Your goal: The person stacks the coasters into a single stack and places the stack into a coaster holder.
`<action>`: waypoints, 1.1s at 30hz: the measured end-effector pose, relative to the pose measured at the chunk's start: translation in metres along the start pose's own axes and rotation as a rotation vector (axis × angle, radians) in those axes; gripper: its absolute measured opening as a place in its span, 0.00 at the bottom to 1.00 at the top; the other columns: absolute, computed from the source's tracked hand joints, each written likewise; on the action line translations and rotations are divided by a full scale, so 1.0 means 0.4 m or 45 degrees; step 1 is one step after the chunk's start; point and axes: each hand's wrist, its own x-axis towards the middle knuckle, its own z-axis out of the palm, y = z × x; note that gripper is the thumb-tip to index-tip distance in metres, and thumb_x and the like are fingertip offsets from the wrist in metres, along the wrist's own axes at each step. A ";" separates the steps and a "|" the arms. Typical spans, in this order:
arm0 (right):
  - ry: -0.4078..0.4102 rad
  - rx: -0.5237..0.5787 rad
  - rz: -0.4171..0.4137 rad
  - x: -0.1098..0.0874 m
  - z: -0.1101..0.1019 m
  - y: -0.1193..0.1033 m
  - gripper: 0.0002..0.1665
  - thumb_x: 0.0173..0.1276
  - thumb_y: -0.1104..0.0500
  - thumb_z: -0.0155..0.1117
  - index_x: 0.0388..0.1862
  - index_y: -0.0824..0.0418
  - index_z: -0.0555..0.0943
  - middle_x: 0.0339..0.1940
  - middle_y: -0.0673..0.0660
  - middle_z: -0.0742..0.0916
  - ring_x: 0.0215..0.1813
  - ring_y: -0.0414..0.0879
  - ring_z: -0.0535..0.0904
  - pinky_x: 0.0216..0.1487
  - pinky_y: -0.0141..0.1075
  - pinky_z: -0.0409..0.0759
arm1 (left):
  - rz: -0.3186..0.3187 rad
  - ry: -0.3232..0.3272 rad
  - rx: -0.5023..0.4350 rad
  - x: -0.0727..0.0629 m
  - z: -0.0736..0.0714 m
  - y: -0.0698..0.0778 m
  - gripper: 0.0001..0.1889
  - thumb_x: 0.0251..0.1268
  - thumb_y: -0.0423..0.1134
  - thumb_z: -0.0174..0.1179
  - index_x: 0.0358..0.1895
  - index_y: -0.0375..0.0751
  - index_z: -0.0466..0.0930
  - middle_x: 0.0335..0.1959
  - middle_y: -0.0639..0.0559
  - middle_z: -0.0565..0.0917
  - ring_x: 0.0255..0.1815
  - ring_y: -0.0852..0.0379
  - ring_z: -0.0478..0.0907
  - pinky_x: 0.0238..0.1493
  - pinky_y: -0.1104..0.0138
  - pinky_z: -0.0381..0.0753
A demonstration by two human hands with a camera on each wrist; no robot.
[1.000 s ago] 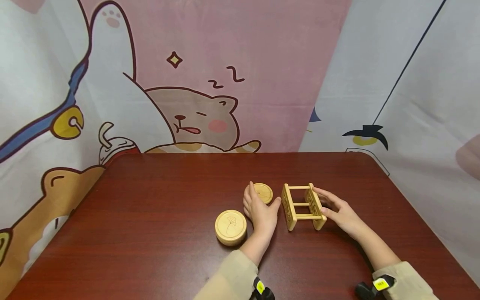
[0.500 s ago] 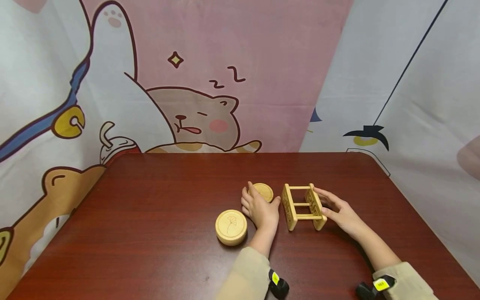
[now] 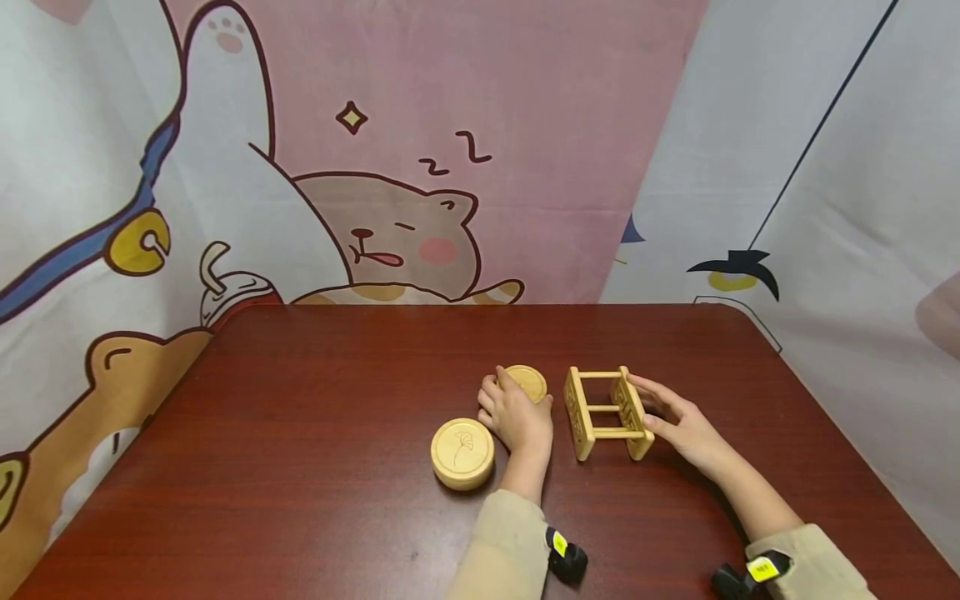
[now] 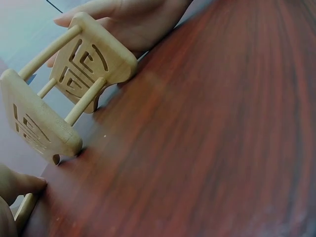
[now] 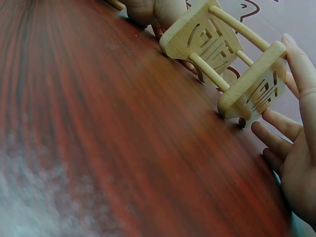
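A round light-wood coaster [image 3: 530,382] lies on the table, partly covered by my left hand [image 3: 521,421]. That hand holds it, fingers bent round its left side and thumb at its right. In the left wrist view, my thumb [image 4: 22,183] is down near the tabletop over the pale edge of the coaster. Just right of this stands a wooden coaster rack [image 3: 579,417], with cut-out side panels joined by rods. Relaxed fingers of my right hand [image 3: 688,433] touch its right panel, as the right wrist view shows, with the index finger [image 5: 296,54] at the panel's upper corner.
Left of my left wrist sits a short stack of round wooden coasters [image 3: 462,450], the top one engraved with a ginkgo leaf. All of it stands on a dark red-brown wooden table [image 3: 315,467]. A cartoon-printed cloth [image 3: 562,125] hangs behind the table.
My left fingers have bent in closer around the coaster, and the thumb has drawn back from the rack. The left forearm has swung right. Right hand, rack and stack stay put.
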 end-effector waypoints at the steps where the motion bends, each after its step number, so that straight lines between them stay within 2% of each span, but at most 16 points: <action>1: 0.001 -0.002 0.001 0.000 0.000 -0.001 0.34 0.70 0.67 0.56 0.74 0.61 0.60 0.62 0.69 0.74 0.59 0.32 0.70 0.50 0.28 0.72 | 0.003 -0.001 0.014 0.000 0.000 -0.001 0.49 0.35 0.50 0.79 0.66 0.37 0.70 0.56 0.41 0.69 0.59 0.44 0.61 0.47 0.50 0.61; 7: 0.009 -0.018 0.006 -0.001 0.001 -0.003 0.34 0.70 0.66 0.57 0.74 0.61 0.61 0.62 0.69 0.74 0.58 0.31 0.70 0.50 0.28 0.72 | 0.016 -0.016 0.065 -0.001 -0.002 0.000 0.47 0.36 0.53 0.78 0.65 0.39 0.72 0.56 0.41 0.69 0.58 0.44 0.61 0.47 0.51 0.61; 12: 0.000 0.004 -0.006 -0.001 0.002 0.000 0.34 0.70 0.66 0.56 0.74 0.61 0.60 0.62 0.69 0.74 0.59 0.32 0.70 0.51 0.29 0.72 | 0.028 -0.019 0.051 -0.003 0.000 -0.003 0.46 0.36 0.53 0.78 0.65 0.39 0.72 0.56 0.42 0.70 0.59 0.44 0.62 0.49 0.50 0.60; 16: -0.001 -0.001 -0.014 -0.001 0.002 0.000 0.34 0.71 0.66 0.56 0.74 0.61 0.60 0.62 0.69 0.74 0.59 0.33 0.70 0.51 0.29 0.72 | 0.052 0.012 -0.037 -0.003 0.000 -0.007 0.46 0.35 0.52 0.79 0.64 0.39 0.73 0.55 0.43 0.70 0.59 0.45 0.62 0.49 0.50 0.61; 24: 0.000 -0.022 -0.009 0.001 0.001 -0.005 0.34 0.71 0.66 0.56 0.74 0.61 0.61 0.62 0.69 0.74 0.58 0.32 0.70 0.51 0.29 0.71 | 0.133 0.083 -0.328 0.002 -0.012 0.003 0.45 0.32 0.46 0.80 0.63 0.37 0.74 0.53 0.47 0.69 0.58 0.47 0.62 0.50 0.52 0.61; 33: -0.001 0.008 -0.022 0.002 0.001 0.001 0.34 0.70 0.67 0.56 0.74 0.62 0.61 0.62 0.70 0.74 0.59 0.33 0.70 0.51 0.28 0.72 | 0.210 0.152 -0.409 0.002 -0.029 0.016 0.45 0.28 0.46 0.81 0.61 0.39 0.76 0.50 0.50 0.70 0.56 0.49 0.64 0.49 0.55 0.63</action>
